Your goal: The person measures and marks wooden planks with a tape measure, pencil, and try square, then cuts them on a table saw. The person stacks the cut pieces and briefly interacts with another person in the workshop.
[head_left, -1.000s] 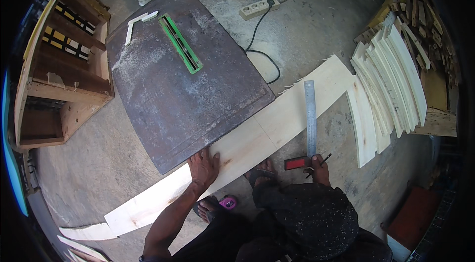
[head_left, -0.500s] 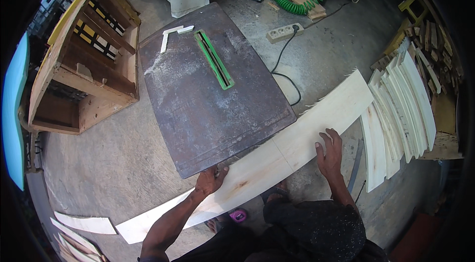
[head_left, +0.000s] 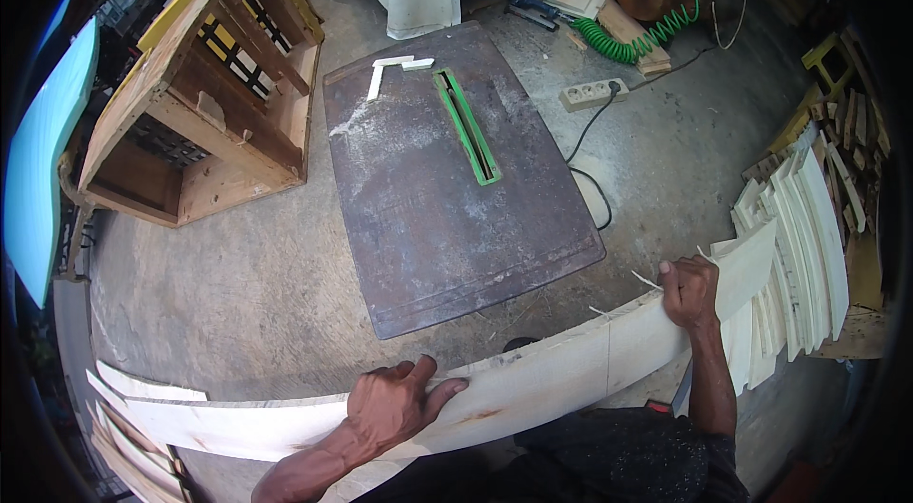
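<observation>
A long, pale plywood strip (head_left: 533, 384) stretches across the foreground, tilted on its side, with a pencil line across its right part and splinters along its upper edge. My left hand (head_left: 399, 396) grips the upper edge left of middle, fingers curled over it. My right hand (head_left: 689, 292) holds that edge farther right, thumb on the face. Beyond the strip is a worn dark saw table (head_left: 456, 256) with a green-rimmed slot (head_left: 466, 127) and small white offcuts (head_left: 376, 75) on top. The strip partly hides a red-and-grey tool (head_left: 661, 406) near my right forearm.
An open wooden frame (head_left: 200, 161) stands left. Stacked pale panels (head_left: 804, 246) and scrap wood lie right, more pale pieces (head_left: 133, 451) at lower left. A power strip (head_left: 590, 96), cord, green coiled hose (head_left: 628, 45) and blue tool (head_left: 533, 9) sit on the floor behind.
The strip has been lifted and tipped up, away from the table's edge. My right hand put down the ruler and pencil and took hold of the strip. My left hand rose with it.
</observation>
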Action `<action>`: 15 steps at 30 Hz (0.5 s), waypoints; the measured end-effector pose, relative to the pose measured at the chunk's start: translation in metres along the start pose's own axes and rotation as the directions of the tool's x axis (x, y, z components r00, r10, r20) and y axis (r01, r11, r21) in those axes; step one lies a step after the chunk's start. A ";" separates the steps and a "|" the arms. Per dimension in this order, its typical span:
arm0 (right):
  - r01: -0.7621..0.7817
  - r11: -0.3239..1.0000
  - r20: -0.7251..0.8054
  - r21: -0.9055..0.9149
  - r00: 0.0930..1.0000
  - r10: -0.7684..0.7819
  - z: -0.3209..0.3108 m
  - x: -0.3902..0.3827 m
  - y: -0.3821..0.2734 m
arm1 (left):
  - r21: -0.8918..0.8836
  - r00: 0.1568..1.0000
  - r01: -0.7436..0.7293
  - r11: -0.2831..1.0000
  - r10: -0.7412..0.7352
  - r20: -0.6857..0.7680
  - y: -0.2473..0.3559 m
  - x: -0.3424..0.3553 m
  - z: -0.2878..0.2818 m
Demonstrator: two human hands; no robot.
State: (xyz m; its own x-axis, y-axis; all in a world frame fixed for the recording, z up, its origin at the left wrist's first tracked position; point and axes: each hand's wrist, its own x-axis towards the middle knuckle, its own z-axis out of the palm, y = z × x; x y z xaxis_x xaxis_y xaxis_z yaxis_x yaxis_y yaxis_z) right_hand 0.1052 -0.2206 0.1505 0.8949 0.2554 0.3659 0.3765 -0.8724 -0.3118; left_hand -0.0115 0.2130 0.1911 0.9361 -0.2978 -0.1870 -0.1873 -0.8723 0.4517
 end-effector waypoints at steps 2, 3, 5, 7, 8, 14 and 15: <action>-0.102 0.995 0.063 -0.018 0.993 0.103 -0.009 0.033 -0.015 | 0.041 0.997 0.046 0.998 -0.044 -0.056 -0.009 0.018 -0.030; -0.164 0.986 0.104 -0.024 0.981 0.166 -0.010 0.053 -0.023 | 0.079 0.993 0.111 0.991 -0.109 -0.035 -0.012 0.030 -0.046; -0.207 0.971 0.233 -0.120 0.945 0.231 -0.011 0.095 -0.035 | 0.092 0.981 0.190 0.977 -0.185 -0.062 -0.029 0.059 -0.065; -0.141 0.980 0.255 -0.142 0.951 0.174 0.015 0.133 -0.036 | 0.077 0.959 0.260 0.963 -0.248 -0.137 -0.051 0.075 -0.079; -0.110 0.983 0.219 -0.145 0.966 0.140 0.024 0.145 -0.038 | 0.027 0.940 0.324 0.946 -0.319 -0.125 -0.059 0.083 -0.083; -0.189 0.977 0.225 -0.098 0.952 0.207 0.046 0.174 -0.054 | 0.058 0.871 0.256 0.965 -0.204 -0.448 -0.093 0.086 -0.072; -0.204 0.971 0.249 -0.127 0.941 0.230 0.055 0.177 -0.050 | 0.124 0.838 0.204 0.971 -0.108 -0.536 -0.104 0.091 -0.067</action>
State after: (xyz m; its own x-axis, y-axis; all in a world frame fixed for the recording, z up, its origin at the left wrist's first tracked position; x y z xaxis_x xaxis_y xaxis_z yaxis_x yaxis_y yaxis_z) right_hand 0.2576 -0.1084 0.1824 0.9882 0.1432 0.0540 0.1524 -0.9519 -0.2657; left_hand 0.1131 0.3029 0.1861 0.9636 0.0521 0.2621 -0.0279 -0.9558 0.2926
